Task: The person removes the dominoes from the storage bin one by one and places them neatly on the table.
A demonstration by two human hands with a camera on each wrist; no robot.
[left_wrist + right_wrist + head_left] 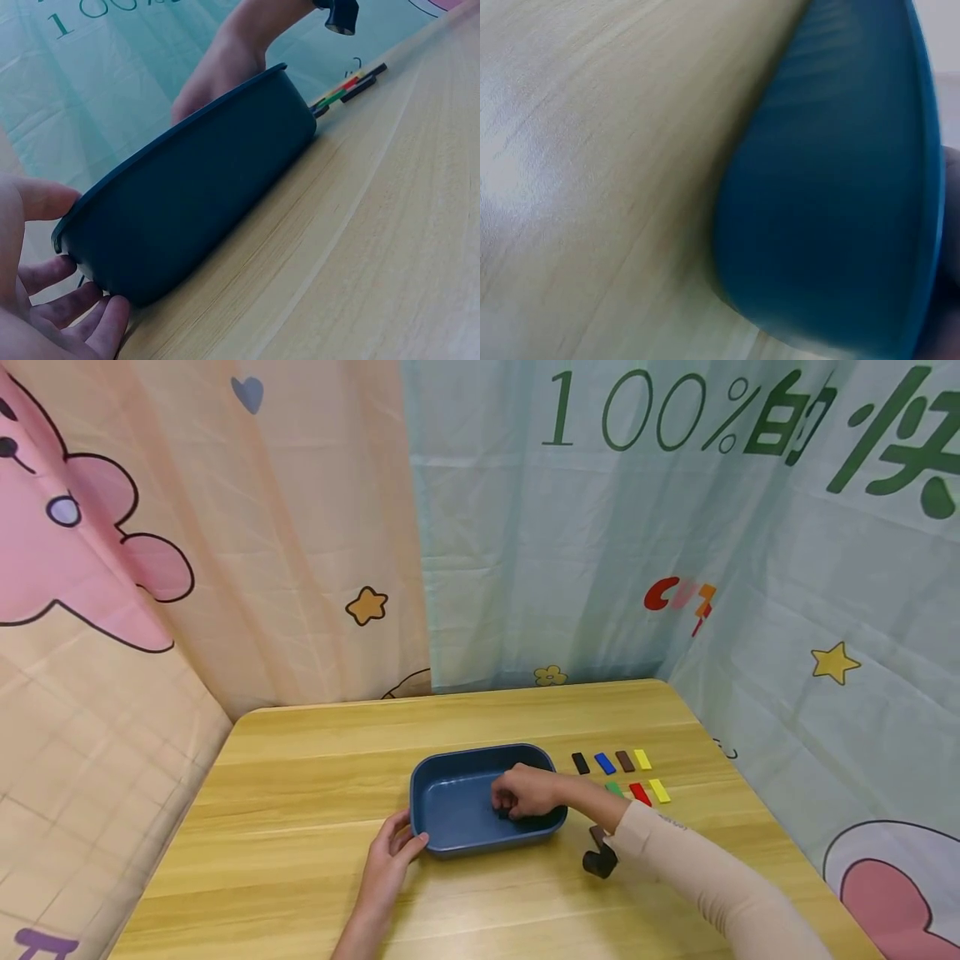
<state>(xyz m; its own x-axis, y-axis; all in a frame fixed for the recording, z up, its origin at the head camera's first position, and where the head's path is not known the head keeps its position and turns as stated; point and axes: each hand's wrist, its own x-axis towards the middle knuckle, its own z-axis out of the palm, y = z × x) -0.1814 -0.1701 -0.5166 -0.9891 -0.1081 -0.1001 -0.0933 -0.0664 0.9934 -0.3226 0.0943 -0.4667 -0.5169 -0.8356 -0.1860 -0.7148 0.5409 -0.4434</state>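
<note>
A dark blue rectangular basin [457, 843] stands on the wooden table. My left hand [393, 847] grips its near left corner, thumb at the rim and fingers against the outer wall, as the left wrist view shows with the basin's side [195, 202]. Inside the basin, toward its right end, my right hand [528, 789] has curled fingers around a small black block [503, 814] close to the floor. The fingers hide most of that block. In the right wrist view the basin wall [825, 195] covers nearly all of the hand.
Right of the basin lie flat blocks: black [581, 763], blue [605, 763], brown [625, 762], yellow [642, 760], green [614, 788], red [641, 794] and another yellow [659, 791]. A dark brown block [597, 835] shows partly beside the black wrist camera [600, 862]. Printed curtains [525, 568] stand behind the table.
</note>
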